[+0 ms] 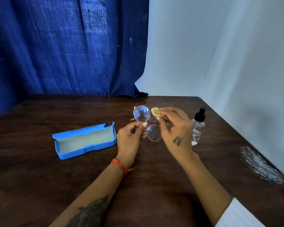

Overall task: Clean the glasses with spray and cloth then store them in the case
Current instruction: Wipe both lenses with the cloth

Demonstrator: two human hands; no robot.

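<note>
At frame centre the glasses (146,123) are pinched at the bridge by the left hand (129,136) for steadiness, while the cloth (155,111) is gripped by the right hand (172,126) for wiping, the case (84,140) left open at left and the spray (197,126) kept at right on the counter (39,177).

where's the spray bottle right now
In the head view the spray bottle stands upright on the table, right of the right hand.
</note>
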